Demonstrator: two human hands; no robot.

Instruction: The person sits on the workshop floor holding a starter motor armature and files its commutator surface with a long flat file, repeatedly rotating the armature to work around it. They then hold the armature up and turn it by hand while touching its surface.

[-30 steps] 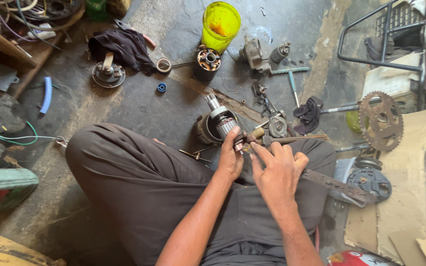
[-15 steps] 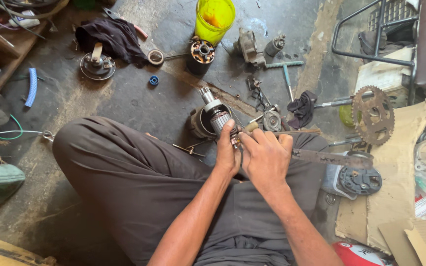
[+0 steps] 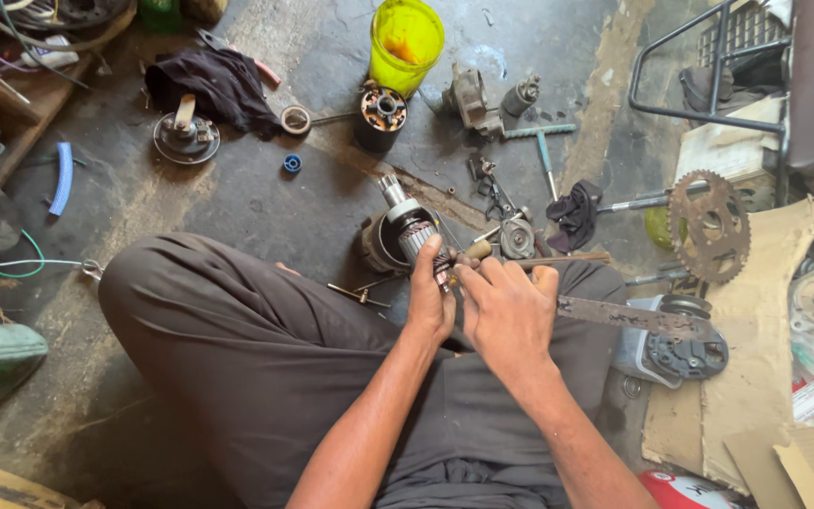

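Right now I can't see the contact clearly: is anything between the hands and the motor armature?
Nothing visible. The left hand grips the motor armature directly; the right hand sits close beside it, fingertips meeting at the part.

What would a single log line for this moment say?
left hand: grips motor armature | right hand: holds flat metal blade against it | yellow tub beyond

Stained grey concrete floor point(image 3: 266, 203), lit by daylight. A wooden plank point(image 3: 21, 104) lies at upper left, a black metal frame point(image 3: 671, 90) at upper right, flattened cardboard point(image 3: 756, 320) along the right side.
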